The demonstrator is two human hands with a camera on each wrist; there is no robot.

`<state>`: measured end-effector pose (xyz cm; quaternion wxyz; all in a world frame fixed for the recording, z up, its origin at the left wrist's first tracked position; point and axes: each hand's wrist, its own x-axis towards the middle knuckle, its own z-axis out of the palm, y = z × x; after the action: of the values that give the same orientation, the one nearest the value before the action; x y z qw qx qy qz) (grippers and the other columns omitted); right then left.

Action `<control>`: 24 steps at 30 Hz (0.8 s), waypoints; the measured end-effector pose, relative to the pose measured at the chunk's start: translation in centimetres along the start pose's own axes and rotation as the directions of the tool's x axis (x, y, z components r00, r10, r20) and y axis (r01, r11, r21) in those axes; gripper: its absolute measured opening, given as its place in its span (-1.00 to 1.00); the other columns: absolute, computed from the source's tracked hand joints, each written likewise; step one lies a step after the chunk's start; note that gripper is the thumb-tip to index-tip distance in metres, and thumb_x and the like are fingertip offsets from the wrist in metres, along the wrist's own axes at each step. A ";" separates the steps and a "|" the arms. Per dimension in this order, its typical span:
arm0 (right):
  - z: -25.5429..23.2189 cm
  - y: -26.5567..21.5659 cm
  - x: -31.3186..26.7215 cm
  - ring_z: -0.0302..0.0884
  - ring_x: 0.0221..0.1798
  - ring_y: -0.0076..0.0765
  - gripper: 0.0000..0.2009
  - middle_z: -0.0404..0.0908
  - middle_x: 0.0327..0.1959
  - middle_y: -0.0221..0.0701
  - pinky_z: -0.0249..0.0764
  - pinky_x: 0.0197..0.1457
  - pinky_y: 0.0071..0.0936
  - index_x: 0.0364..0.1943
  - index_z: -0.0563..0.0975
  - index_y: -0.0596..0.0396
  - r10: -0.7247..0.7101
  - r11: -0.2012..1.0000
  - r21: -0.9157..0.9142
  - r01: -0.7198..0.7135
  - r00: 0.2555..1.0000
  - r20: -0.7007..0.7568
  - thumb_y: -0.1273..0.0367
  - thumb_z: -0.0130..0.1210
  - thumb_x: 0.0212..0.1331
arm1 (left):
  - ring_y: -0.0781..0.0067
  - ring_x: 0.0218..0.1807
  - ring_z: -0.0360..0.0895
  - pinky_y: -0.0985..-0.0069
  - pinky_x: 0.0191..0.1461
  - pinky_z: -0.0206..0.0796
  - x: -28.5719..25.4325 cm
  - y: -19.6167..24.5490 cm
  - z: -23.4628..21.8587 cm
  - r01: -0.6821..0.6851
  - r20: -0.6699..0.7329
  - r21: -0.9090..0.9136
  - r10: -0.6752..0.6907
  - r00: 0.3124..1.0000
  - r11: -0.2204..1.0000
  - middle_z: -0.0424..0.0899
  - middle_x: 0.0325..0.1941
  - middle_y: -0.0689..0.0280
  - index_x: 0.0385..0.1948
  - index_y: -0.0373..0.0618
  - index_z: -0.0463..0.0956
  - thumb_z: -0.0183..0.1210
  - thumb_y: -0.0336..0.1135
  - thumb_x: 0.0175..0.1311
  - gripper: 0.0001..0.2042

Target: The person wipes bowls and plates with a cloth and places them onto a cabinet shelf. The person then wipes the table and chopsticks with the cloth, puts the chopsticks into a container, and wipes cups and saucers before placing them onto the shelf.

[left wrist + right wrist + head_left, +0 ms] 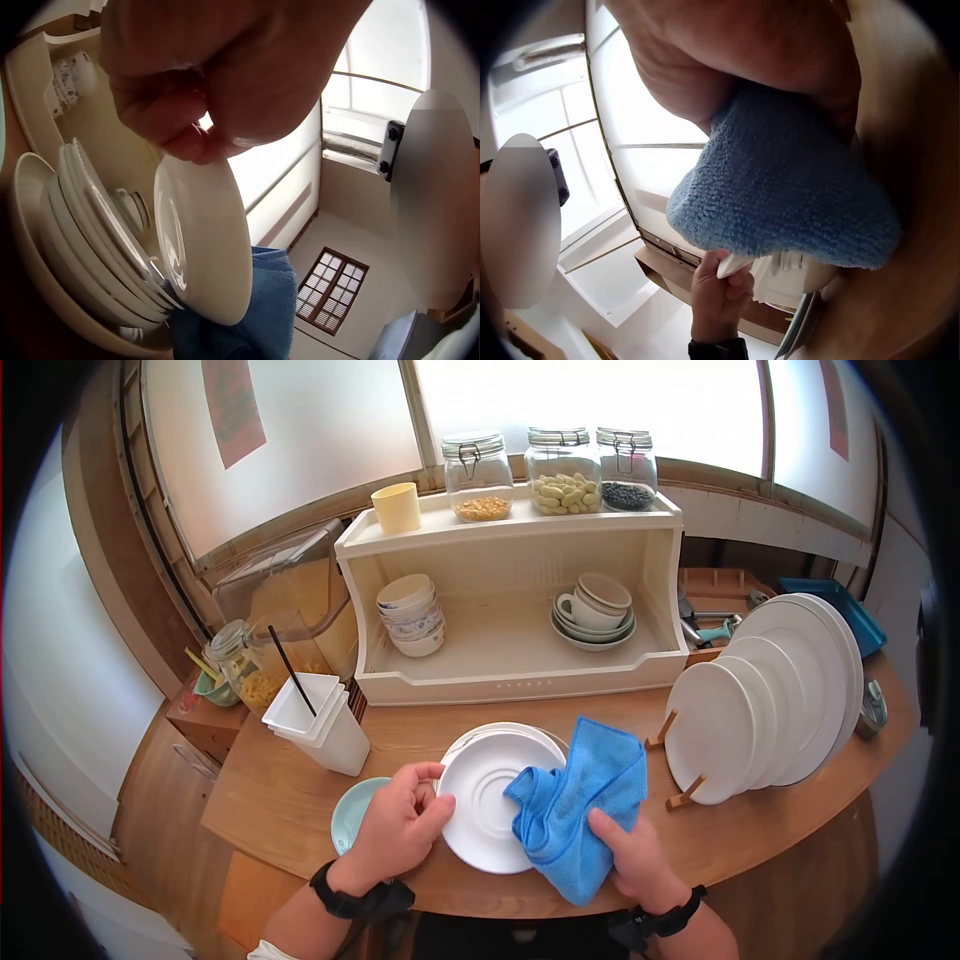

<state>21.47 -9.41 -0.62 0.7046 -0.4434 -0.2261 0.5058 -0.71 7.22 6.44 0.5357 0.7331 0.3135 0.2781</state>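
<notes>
My left hand pinches the left rim of a white saucer between thumb and fingers. In the left wrist view the saucer is tilted and held apart from the stack of plates beside it. A blue cloth is bunched in my right hand, its folds lying over the saucer's right side. The right wrist view shows the cloth hanging from the curled fingers. Behind the saucer, the rim of the plate stack shows. A mint-green dish is partly hidden by my left hand.
White plates stand in a wooden rack at right. A cream shelf at the back holds stacked bowls and cups, with glass jars on top. Nested white containers with a black stick stand left.
</notes>
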 end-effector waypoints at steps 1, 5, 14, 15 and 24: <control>0.1 -0.1 -0.5 0.49 0.20 -0.25 -0.42 0.47 0.21 -0.24 0.42 0.31 -0.25 0.29 0.26 0.23 -0.018 0.998 -0.054 0.018 1.000 0.003 0.26 0.20 0.28 | 0.73 -0.54 0.40 0.67 -0.47 0.25 -0.9 0.0 0.1 -0.070 -0.007 0.057 0.070 0.998 0.996 0.49 -0.58 0.43 0.01 -0.40 0.39 0.17 -0.37 0.30 -0.66; -0.7 0.5 -1.9 0.42 0.23 -0.33 -0.32 0.48 0.20 -0.30 0.34 0.33 -0.30 0.30 0.26 0.24 -0.013 0.999 0.031 0.011 0.998 0.059 0.27 0.32 0.17 | 0.68 -0.55 0.47 0.63 -0.47 0.31 -4.3 2.4 0.7 -0.293 0.058 0.295 0.289 0.956 0.910 0.54 -0.59 0.38 0.02 -0.39 0.39 0.21 -0.35 0.26 -0.63; 1.4 -3.2 -7.0 0.64 -0.19 -0.16 -0.68 0.67 -0.20 -0.26 0.53 -0.05 -0.39 -0.17 0.64 0.13 -0.347 0.405 -0.721 0.562 0.824 0.448 0.35 0.41 -0.02 | 0.14 0.06 0.58 0.35 0.17 0.38 -6.0 3.1 3.5 -0.597 0.216 0.189 0.560 0.800 0.779 0.61 0.05 -0.02 0.13 -0.35 0.43 0.02 -0.54 0.19 -0.59; 1.6 -3.2 -7.1 0.61 -0.11 -0.13 -0.63 0.63 -0.13 -0.22 0.52 0.00 -0.31 -0.06 0.57 0.17 -0.382 0.489 -0.642 0.591 0.806 0.451 0.28 0.32 0.08 | 0.14 0.06 0.58 0.34 0.17 0.38 -5.9 2.7 3.9 -0.579 0.180 -0.058 0.579 0.795 0.813 0.62 0.02 -0.03 0.08 -0.35 0.47 0.01 -0.55 0.18 -0.62; 4.4 2.8 -6.6 0.42 0.25 -0.05 -0.29 0.40 0.27 -0.13 0.37 0.32 -0.12 0.27 0.33 0.19 -0.398 0.910 0.152 0.385 0.915 0.063 -0.13 0.04 0.26 | 0.15 0.12 0.52 0.28 0.23 0.32 -7.7 -1.1 9.4 -0.418 -0.267 -0.739 0.340 0.902 0.529 0.58 0.06 -0.02 0.02 -0.29 0.49 0.01 -0.56 0.24 -0.70</control>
<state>14.08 -13.42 0.05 0.8092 -0.3159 -0.3075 0.3884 1.09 -4.13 2.33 0.7117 0.4631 0.0180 0.5280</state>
